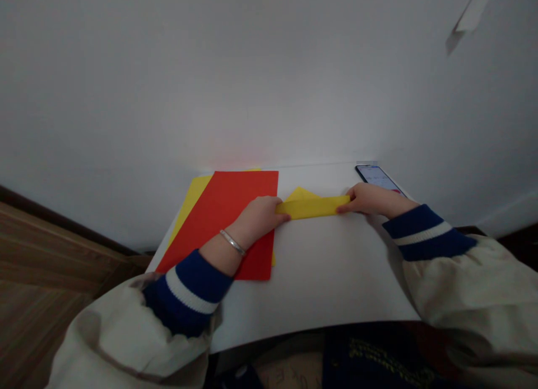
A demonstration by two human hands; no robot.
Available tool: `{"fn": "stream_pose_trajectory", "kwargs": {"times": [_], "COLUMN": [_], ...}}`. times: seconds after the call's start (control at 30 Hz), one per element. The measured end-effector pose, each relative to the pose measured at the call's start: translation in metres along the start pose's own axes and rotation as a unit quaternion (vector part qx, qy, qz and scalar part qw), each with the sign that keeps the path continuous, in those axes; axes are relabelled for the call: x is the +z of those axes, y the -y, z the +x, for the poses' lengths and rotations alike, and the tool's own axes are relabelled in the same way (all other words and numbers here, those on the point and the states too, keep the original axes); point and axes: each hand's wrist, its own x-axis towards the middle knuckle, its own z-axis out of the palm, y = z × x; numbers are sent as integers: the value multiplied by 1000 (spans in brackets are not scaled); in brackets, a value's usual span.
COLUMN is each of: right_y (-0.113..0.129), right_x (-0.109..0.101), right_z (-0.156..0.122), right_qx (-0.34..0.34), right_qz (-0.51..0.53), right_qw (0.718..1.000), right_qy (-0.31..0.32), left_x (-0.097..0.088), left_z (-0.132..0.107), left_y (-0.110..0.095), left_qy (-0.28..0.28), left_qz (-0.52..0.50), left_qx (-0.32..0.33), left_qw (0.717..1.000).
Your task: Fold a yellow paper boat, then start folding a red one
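Observation:
A yellow sheet of paper [313, 208], folded with a long straight band along its near side, is held level above the white table. Behind the band a pointed yellow part rises. My left hand [264, 214] pinches the left end between thumb and fingers, with its wrist over a red sheet [235, 201]. At the right end my right hand [365, 200] pinches the paper the same way. Both hands are closed on it.
Under the red sheet, yellow paper [194, 193] sticks out on the left. A phone [380, 177] with its screen lit lies at the table's [319, 277] back right corner. A pale wall [269, 80] rises right behind the table. Wooden panelling [50, 277] stands at the left.

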Motion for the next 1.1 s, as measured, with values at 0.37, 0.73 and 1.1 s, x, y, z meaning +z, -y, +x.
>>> {"fn": "stream_pose_trajectory", "kwargs": {"times": [0.37,0.73,1.1], "right_y": [-3,-11,-18], "right_x": [2,4,9], "right_z": [3,6,10], "right_qx": [15,3,-14], "right_qz": [-30,-19,11], "right_qw": [999,1000,1000], "right_qy": [-37,-7,18], "left_x": [-3,-7,-8], "left_z": [-1,-1,-3], "left_y": [-2,-2,3], "left_qy": [11,22,30], "left_qz": [-8,11,30], "left_qx": [-4,-25,-36], "left_qw": [1000,999,998]}}
